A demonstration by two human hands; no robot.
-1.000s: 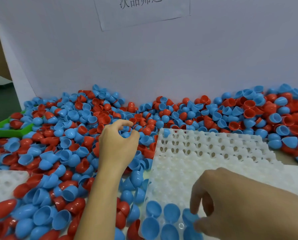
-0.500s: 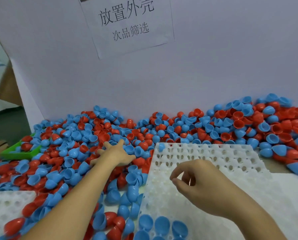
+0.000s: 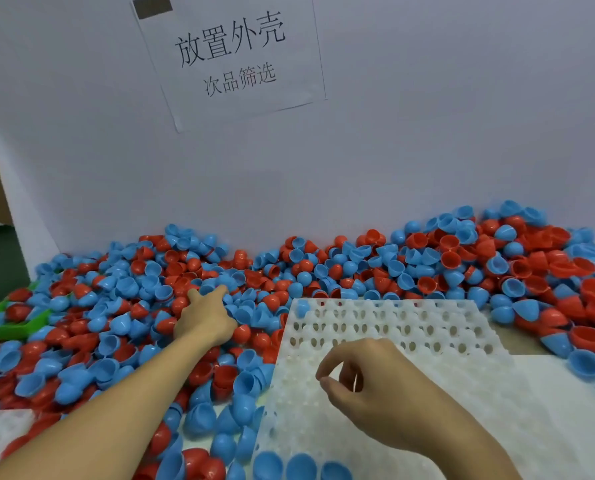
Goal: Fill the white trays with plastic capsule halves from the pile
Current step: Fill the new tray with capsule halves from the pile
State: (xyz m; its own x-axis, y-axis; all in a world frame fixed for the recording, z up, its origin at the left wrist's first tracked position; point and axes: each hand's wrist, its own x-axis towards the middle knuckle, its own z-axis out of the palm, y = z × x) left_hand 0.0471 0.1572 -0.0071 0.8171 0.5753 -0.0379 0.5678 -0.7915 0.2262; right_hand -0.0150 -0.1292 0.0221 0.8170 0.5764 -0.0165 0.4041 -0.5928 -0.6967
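Head view: right hand [image 3: 375,386] above white tray [image 3: 462,341]

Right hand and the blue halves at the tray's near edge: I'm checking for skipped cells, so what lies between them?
In the head view, only bare cells of the white tray separate the right hand from the blue halves.

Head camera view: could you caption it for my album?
Left hand reaches into red and blue plastic capsule halves; right hand hovers over white tray.

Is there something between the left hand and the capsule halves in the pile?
Nothing visible. The left hand already lies on the pile, its fingers reaching among blue halves beside the white tray.
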